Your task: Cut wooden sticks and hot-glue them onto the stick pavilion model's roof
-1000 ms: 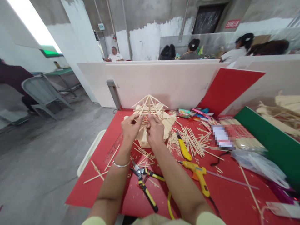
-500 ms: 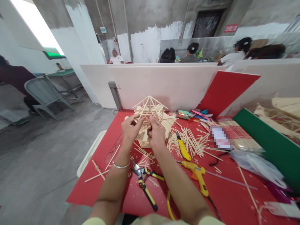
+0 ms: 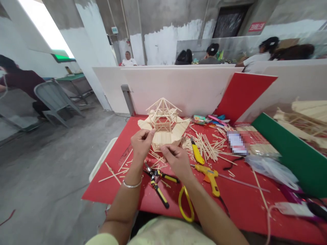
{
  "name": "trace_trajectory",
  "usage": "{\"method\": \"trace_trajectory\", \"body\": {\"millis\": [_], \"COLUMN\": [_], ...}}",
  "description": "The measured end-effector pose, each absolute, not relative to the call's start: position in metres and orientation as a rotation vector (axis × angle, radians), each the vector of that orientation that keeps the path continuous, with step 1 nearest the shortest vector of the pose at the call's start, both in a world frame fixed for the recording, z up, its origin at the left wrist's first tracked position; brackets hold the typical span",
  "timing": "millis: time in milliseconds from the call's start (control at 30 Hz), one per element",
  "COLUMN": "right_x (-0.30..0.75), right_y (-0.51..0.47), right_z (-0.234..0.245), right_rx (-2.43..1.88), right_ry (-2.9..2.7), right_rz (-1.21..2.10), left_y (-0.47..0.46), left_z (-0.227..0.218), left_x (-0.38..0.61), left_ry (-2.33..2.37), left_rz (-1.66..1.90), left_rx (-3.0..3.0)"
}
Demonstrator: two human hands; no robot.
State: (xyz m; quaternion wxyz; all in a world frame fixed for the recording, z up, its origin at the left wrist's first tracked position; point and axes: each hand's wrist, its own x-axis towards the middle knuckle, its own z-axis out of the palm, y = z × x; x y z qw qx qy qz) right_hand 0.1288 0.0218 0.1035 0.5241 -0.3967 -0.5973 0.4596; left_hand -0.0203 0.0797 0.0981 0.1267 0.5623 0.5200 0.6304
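Note:
A small pavilion-like frame of thin wooden sticks (image 3: 163,117) stands on the table, with a pointed top and slatted skirts around its base. My left hand (image 3: 141,143) is at its front left, thumb and forefinger pressed together; anything between them is too small to make out. Lower and to the right, in front of the slatted base, my right hand (image 3: 176,160) is closed in a pinch, its contents likewise unclear. Pruning shears (image 3: 155,180) lie spread below the hands. Right of them are a yellow utility knife (image 3: 197,151) and a yellow glue gun (image 3: 209,176).
Loose wooden sticks (image 3: 206,146) litter the red tabletop (image 3: 114,194). Packed sticks, a plastic bag (image 3: 270,168) and a green board (image 3: 288,153) lie at right. White panels (image 3: 184,88) close off the back. Several people sit beyond; one sits near a grey chair (image 3: 53,98) at left.
My right hand has drawn down toward me, away from the stick frame. My left hand stays near the frame's left side, still pinched. The view has shifted slightly.

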Motion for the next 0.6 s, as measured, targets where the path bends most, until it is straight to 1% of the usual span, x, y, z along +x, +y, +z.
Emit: {"method": "trace_trajectory", "body": {"millis": [200, 333, 467, 533, 600], "right_x": [0.137, 0.147, 0.16, 0.167, 0.172], "right_y": [0.002, -0.003, -0.002, 0.003, 0.011], "right_z": [0.088, 0.074, 0.067, 0.067, 0.07], "right_rx": [-0.934, -1.01, -1.094, -1.121, -1.15], "right_ry": [-1.684, -1.733, -1.75, -1.759, -1.773], "right_rz": [0.809, 0.689, 0.655, 0.616, 0.517], "left_y": [0.06, 0.058, 0.08, 0.099, 0.121], "left_z": [0.082, 0.077, 0.076, 0.079, 0.084], "left_x": [-0.001, -0.008, -0.037, -0.055, -0.072], "left_ry": [1.468, 1.66, 1.827, 1.861, 1.829], "left_rz": [1.814, 1.936, 2.038, 2.007, 1.867], "left_rx": [1.619, 1.61, 1.458, 1.432, 1.509]}}
